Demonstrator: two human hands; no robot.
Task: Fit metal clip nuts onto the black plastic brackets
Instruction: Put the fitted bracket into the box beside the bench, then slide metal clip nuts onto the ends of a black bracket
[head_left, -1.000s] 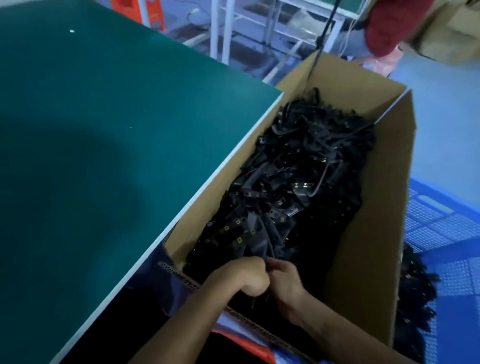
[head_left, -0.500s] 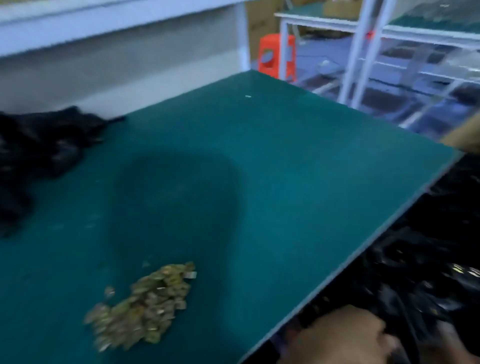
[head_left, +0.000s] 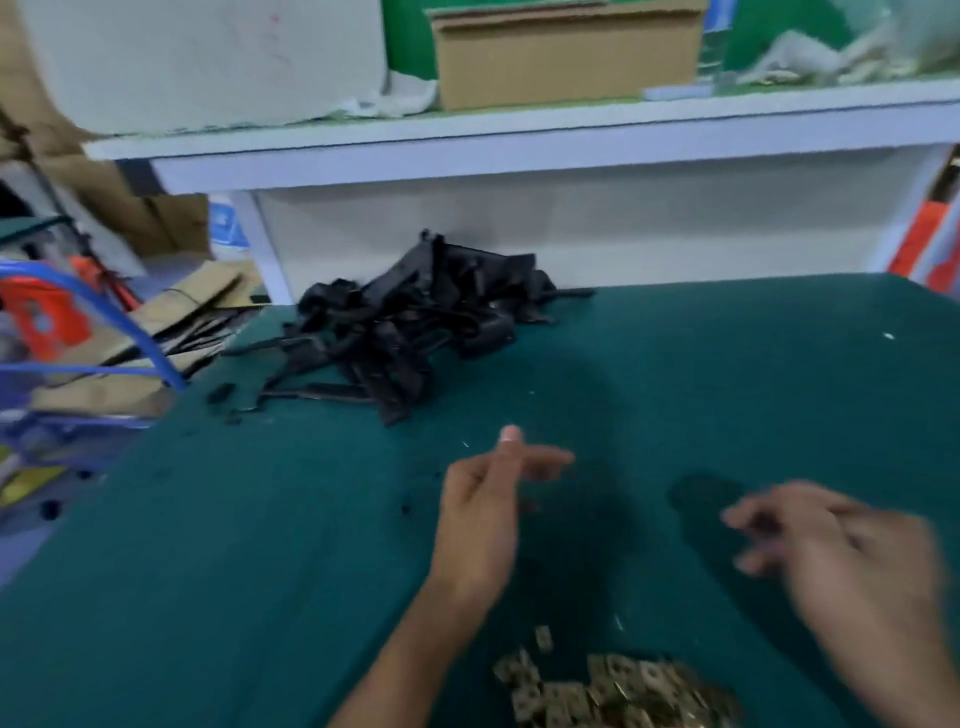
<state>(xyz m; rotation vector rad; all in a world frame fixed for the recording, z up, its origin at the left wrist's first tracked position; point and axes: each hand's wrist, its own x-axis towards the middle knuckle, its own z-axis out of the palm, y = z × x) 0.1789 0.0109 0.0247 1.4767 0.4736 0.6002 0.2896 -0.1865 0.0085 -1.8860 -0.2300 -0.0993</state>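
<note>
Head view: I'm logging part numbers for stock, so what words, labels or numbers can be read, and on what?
None can be read.
Blue-and-white label left of the shelf leg: print too blurred.
Bottle label on the shelf: too blurred.
Cardboard box, black brackets, clip nuts: no visible text.

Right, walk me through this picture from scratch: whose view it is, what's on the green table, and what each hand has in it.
There is no machine here. The single picture comes from a camera worn on a person's head, looking forward and down, so the two bare arms reaching in from below belong to the wearer. The left hand hovers over the green table with its fingers loosely extended and seems to hold nothing. The right hand is blurred by motion, so whether it holds anything cannot be told. Near the bottom edge lies a heap of small metal clip nuts. At the table's far side sits a pile of black plastic brackets, against a white shelf bearing a cardboard box.
</note>
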